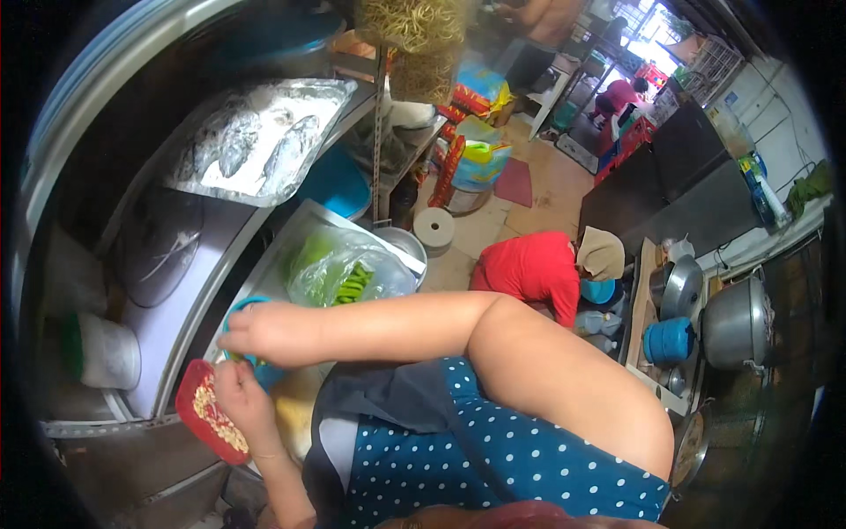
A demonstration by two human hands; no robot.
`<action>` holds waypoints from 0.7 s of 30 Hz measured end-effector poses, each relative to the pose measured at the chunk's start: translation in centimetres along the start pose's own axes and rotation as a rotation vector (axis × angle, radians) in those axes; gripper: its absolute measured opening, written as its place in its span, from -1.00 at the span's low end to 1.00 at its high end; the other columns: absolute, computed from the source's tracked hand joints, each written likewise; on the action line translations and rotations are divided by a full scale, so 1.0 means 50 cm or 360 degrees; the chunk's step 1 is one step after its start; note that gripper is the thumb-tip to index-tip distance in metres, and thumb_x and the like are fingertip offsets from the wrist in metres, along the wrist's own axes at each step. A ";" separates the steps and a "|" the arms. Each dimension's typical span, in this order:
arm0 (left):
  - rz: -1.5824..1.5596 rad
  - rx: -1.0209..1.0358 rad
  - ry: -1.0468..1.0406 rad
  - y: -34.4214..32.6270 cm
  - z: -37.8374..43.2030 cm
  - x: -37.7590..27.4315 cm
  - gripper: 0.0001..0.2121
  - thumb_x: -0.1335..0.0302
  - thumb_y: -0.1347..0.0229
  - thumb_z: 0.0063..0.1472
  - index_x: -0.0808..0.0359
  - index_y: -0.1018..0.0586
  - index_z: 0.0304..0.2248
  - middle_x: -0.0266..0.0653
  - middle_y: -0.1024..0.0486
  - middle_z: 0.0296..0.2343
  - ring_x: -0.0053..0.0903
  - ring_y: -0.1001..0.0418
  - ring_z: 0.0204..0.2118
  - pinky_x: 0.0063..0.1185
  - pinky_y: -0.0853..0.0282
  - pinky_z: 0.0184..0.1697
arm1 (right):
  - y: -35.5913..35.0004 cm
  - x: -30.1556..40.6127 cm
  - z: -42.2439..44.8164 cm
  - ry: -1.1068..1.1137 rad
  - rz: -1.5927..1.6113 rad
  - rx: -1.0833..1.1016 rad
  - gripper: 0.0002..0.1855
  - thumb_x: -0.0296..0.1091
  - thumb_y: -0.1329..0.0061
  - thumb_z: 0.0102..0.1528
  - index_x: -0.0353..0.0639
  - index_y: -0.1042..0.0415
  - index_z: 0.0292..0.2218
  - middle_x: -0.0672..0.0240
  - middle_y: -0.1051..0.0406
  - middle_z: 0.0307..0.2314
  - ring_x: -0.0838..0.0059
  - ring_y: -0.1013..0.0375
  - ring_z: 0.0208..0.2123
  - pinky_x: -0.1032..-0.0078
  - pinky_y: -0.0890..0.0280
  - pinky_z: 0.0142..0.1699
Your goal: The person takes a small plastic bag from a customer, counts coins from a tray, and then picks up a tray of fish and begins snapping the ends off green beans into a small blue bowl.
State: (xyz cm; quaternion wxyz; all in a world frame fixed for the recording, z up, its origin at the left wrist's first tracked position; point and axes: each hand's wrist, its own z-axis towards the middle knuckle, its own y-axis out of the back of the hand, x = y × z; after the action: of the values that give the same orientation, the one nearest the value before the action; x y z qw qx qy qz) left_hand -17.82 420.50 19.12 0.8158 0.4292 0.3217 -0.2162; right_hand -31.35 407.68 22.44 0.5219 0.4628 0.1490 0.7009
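My left hand [246, 400] is beside a red plastic container [188, 387] with chopped pale pieces [221, 420], possibly garlic, inside. Its fingers are curled, and whether they pinch something small is hidden. Over a blue plastic bowl [231, 307] bends my right hand [268, 336], hiding most of the bowl. Bits of green show under that hand, but what its fingers hold cannot be seen. A clear plastic bag [390, 271] with cut green vegetables [353, 284] lies just beyond my right wrist. Something yellow [294, 406] sits between my left forearm and my apron.
A foil-lined tray with fish [228, 142] stands on the shelf above. A white tub [109, 350] is at the left. A person in a red shirt [529, 271] bends low behind my right arm, near large metal pots [733, 324]. Bags of dried strands [413, 26] hang overhead.
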 end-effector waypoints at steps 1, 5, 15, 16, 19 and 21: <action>0.0207 0.0010 -0.0122 -0.005 -0.010 0.015 -0.78 0.44 0.03 0.32 0.40 -0.39 -0.45 -0.12 -0.35 -0.54 -0.37 -0.31 -0.46 -0.47 -0.23 -0.35 | -0.005 0.005 0.000 -0.0008 -0.0119 0.0146 -0.53 -0.43 -0.06 -0.11 -0.16 -0.45 -0.09 0.19 -0.39 -0.37 0.07 -0.44 -0.32 0.25 -0.36 -0.26; 0.0275 0.0041 -0.0073 -0.002 -0.036 0.049 -0.77 0.41 0.06 0.35 0.38 -0.40 -0.44 -0.21 -0.36 -0.54 -0.44 -0.29 -0.47 -0.46 -0.22 -0.40 | -0.014 0.007 0.002 0.0098 -0.0358 0.0278 -0.55 -0.42 -0.03 -0.09 -0.15 -0.43 -0.09 0.18 -0.38 -0.34 0.07 -0.44 -0.32 0.27 -0.35 -0.28; -0.0731 -0.0575 0.0633 -0.026 0.017 -0.001 -0.71 0.26 0.18 0.43 0.30 -0.38 -0.35 -0.41 -0.31 -0.44 -0.69 -0.28 -0.38 -0.67 -0.23 -0.34 | -0.105 0.022 0.031 -0.0654 0.0583 -0.0288 -0.80 -0.50 0.03 -0.05 -0.32 -0.35 -0.32 -0.06 -0.40 -0.54 -0.15 -0.43 -0.39 0.14 -0.32 -0.29; -0.0639 -0.0570 0.0538 -0.034 0.020 0.009 -0.72 0.27 0.19 0.43 0.31 -0.37 -0.34 -0.38 -0.31 -0.43 -0.65 -0.29 -0.37 -0.63 -0.24 -0.31 | -0.108 0.026 0.027 -0.0648 0.0573 -0.0254 -0.79 -0.49 0.03 -0.05 -0.32 -0.36 -0.31 -0.05 -0.40 -0.52 -0.14 -0.43 -0.38 0.14 -0.32 -0.28; -0.0420 -0.0529 0.0444 -0.040 0.029 0.011 -0.72 0.30 0.21 0.43 0.34 -0.36 -0.33 -0.32 -0.31 -0.43 -0.57 -0.28 -0.36 -0.56 -0.25 -0.24 | -0.107 0.012 0.016 -0.0551 0.0493 -0.0176 -0.77 -0.47 0.02 -0.06 -0.31 -0.37 -0.31 -0.03 -0.41 -0.49 -0.13 -0.44 -0.38 0.15 -0.33 -0.28; -0.0290 -0.0492 0.0446 -0.042 0.033 0.011 -0.73 0.31 0.21 0.43 0.36 -0.36 -0.32 -0.29 -0.31 -0.44 -0.53 -0.28 -0.35 -0.53 -0.25 -0.21 | -0.101 0.002 0.012 -0.0463 0.0426 -0.0130 -0.77 -0.46 0.01 -0.07 -0.31 -0.37 -0.31 -0.02 -0.41 -0.48 -0.12 -0.44 -0.37 0.15 -0.34 -0.28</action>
State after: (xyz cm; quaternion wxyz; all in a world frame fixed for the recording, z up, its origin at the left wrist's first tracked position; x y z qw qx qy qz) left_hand -18.20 417.94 18.26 0.7963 0.2942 0.4986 -0.1755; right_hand -27.85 409.71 19.31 0.4584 0.5533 -0.0195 0.6952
